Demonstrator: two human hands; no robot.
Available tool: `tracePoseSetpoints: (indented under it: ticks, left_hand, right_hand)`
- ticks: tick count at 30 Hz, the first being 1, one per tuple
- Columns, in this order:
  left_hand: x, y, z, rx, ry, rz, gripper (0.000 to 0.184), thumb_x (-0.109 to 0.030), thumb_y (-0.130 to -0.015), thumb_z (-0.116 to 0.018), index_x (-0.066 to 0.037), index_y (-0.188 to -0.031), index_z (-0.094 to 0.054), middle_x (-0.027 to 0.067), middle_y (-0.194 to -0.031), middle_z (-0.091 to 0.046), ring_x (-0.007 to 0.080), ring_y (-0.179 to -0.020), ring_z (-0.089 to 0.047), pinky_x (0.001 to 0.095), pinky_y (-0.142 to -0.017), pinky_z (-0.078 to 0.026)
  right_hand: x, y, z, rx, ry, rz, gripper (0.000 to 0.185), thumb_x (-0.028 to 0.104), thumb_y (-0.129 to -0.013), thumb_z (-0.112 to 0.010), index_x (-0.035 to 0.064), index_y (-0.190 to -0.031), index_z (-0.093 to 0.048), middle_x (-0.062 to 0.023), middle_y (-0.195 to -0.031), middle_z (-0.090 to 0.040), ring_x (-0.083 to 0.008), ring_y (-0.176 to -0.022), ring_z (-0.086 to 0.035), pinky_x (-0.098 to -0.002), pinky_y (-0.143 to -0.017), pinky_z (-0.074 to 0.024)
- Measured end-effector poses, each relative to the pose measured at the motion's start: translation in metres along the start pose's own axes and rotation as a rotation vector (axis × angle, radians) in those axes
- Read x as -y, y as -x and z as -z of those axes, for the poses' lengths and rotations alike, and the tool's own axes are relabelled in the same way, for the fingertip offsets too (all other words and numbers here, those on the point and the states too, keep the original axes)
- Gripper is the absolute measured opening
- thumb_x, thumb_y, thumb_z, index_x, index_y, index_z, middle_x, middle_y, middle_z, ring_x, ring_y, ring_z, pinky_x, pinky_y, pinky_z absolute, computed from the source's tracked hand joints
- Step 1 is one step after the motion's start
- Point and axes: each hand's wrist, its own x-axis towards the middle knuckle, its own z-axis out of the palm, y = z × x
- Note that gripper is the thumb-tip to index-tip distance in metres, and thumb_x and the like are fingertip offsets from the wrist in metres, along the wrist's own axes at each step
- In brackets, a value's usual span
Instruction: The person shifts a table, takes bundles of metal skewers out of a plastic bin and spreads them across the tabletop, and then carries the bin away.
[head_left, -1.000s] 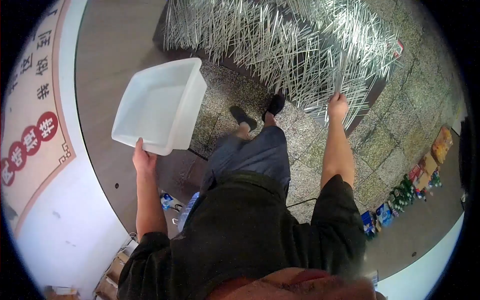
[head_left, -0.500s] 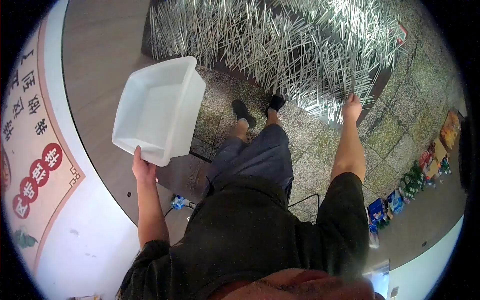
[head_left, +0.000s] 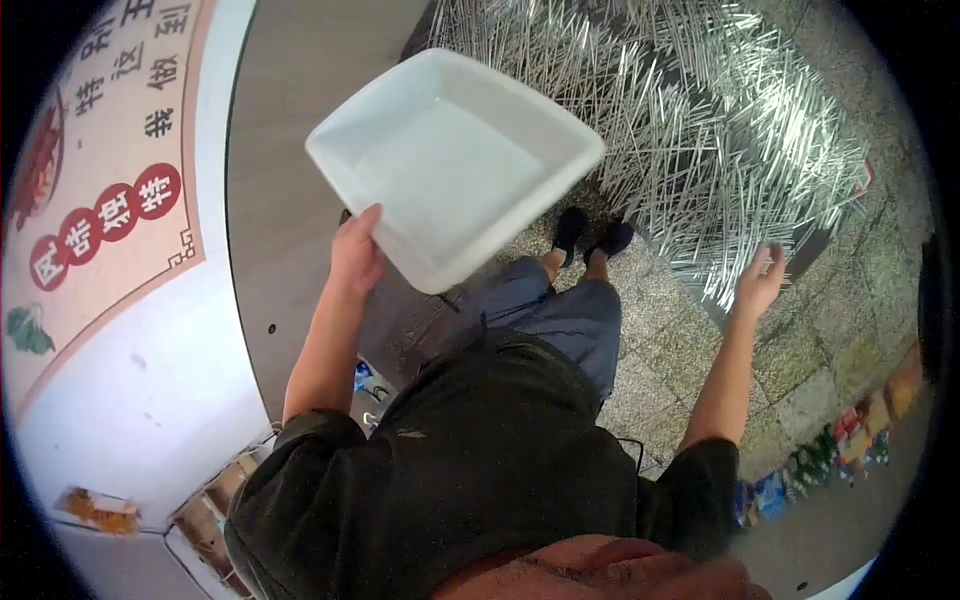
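Observation:
My left hand (head_left: 358, 255) grips the rim of a white plastic tub (head_left: 450, 160) at its near left corner. The tub hangs in the air, tilted, its hollow inside facing me, with nothing in it. My right hand (head_left: 760, 285) is open, fingers apart, at the near right edge of a wide spread of thin silvery sticks (head_left: 680, 130) that look like metal skewers. Whether its fingertips touch the sticks I cannot tell. The sticks lie crisscross on a dark flat surface (head_left: 808, 255).
Below are my feet (head_left: 590, 235) in dark shoes on a speckled tile floor (head_left: 660, 350). Colourful packages (head_left: 850, 435) line the right side. On the left stands a white wall with a printed sign (head_left: 110, 220), and shelves (head_left: 210, 520) show at lower left.
My left hand has swung the tub to the right and turned it. The right hand, earlier closed at the edge of the sticks, has opened. The whole view has shifted.

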Motion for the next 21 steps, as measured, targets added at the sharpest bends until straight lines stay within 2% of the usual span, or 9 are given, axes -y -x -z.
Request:
tracePoseSetpoints:
  ticks: [3,6,7,8,10,12,16,18,21]
  left_hand:
    - [0.003,0.003,-0.030,0.225,-0.048,-0.019,0.040,-0.020,-0.092,-0.054,0.011,-0.117,-0.052,0.0159,-0.114,-0.061,0.0251,-0.101,-0.060,0.0357,-0.087,-0.048]
    - [0.012,0.020,-0.078,0.416,-0.105,0.030,0.037,-0.018,-0.091,-0.054,0.012,-0.114,-0.055,0.0156,-0.107,-0.064,0.0227,-0.095,-0.061,0.0350,-0.084,-0.047]
    - [0.012,0.030,-0.095,0.516,-0.124,0.062,0.037,-0.018,-0.091,-0.054,0.012,-0.113,-0.055,0.0160,-0.107,-0.064,0.0229,-0.094,-0.061,0.0350,-0.084,-0.047]
    - [0.018,0.045,-0.116,0.618,-0.148,0.095,0.037,-0.018,-0.091,-0.054,0.012,-0.113,-0.055,0.0164,-0.107,-0.063,0.0232,-0.093,-0.061,0.0349,-0.084,-0.047]
    - [0.038,0.072,-0.156,0.810,-0.210,0.143,0.035,-0.018,-0.092,-0.054,0.011,-0.111,-0.057,0.0152,-0.104,-0.064,0.0215,-0.089,-0.062,0.0337,-0.082,-0.048]
    - [0.057,0.106,-0.193,1.122,-0.340,0.163,0.033,-0.018,-0.094,-0.052,0.008,-0.114,-0.056,0.0153,-0.098,-0.065,0.0224,-0.088,-0.063,0.0359,-0.084,-0.050]
    - [0.120,0.170,-0.261,1.631,-0.568,0.189,0.029,-0.026,-0.097,-0.051,0.003,-0.097,-0.059,0.0052,-0.075,-0.062,0.0128,-0.067,-0.057,0.0297,-0.068,-0.048]
    - [0.131,0.192,-0.272,1.702,-0.785,-0.239,0.032,-0.030,-0.097,-0.051,0.001,-0.095,-0.058,0.0068,-0.079,-0.065,0.0132,-0.070,-0.061,0.0294,-0.068,-0.049]
    - [0.173,0.167,-0.276,1.450,-1.098,-0.437,0.032,-0.032,-0.094,-0.056,0.000,-0.093,-0.061,0.0081,-0.080,-0.067,0.0165,-0.076,-0.065,0.0309,-0.070,-0.050]
  right_hand:
    - [0.099,0.046,0.047,-0.035,-0.054,0.545,0.060,0.026,-0.076,-0.072,0.0010,-0.126,-0.050,-0.0157,-0.120,-0.058,-0.0345,-0.115,-0.051,-0.0446,-0.097,-0.0374]
    - [0.181,0.109,0.091,0.067,0.082,0.873,0.083,0.068,-0.076,-0.058,0.0046,-0.129,-0.050,-0.0127,-0.123,-0.057,-0.0312,-0.119,-0.050,-0.0493,-0.107,-0.0233]
    - [0.191,0.128,0.103,0.079,0.100,0.863,0.084,0.072,-0.076,-0.055,0.0055,-0.127,-0.053,-0.0109,-0.123,-0.058,-0.0296,-0.120,-0.049,-0.0489,-0.109,-0.0182]
    - [0.198,0.142,0.121,0.050,0.196,0.867,0.077,0.072,-0.079,-0.052,0.0049,-0.118,-0.057,-0.0093,-0.112,-0.062,-0.0270,-0.112,-0.054,-0.0503,-0.106,-0.0254]
    - [0.189,0.167,0.163,0.040,0.315,0.824,0.067,0.070,-0.083,-0.048,0.0057,-0.097,-0.059,-0.0085,-0.097,-0.062,-0.0221,-0.092,-0.059,-0.0471,-0.090,-0.0412]
    - [0.145,0.202,0.196,-0.135,0.360,0.747,0.059,0.067,-0.087,-0.043,0.0090,-0.077,-0.052,-0.0059,-0.077,-0.057,-0.0178,-0.068,-0.056,-0.0394,-0.064,-0.0470]
    - [0.107,0.265,0.301,-0.391,0.540,0.578,0.054,0.059,-0.093,-0.039,0.0114,-0.069,-0.048,-0.0035,-0.059,-0.049,-0.0167,-0.053,-0.051,-0.0342,-0.046,-0.0407]
    - [0.057,0.319,0.350,-0.442,0.623,0.374,0.052,0.056,-0.091,-0.048,0.0097,-0.067,-0.049,-0.0061,-0.060,-0.051,-0.0185,-0.054,-0.052,-0.0354,-0.047,-0.0408]
    - [-0.022,0.389,0.419,-0.483,0.740,-0.042,0.046,0.048,-0.083,-0.061,0.0062,-0.066,-0.053,-0.0095,-0.061,-0.055,-0.0262,-0.054,-0.054,-0.0400,-0.050,-0.0435]
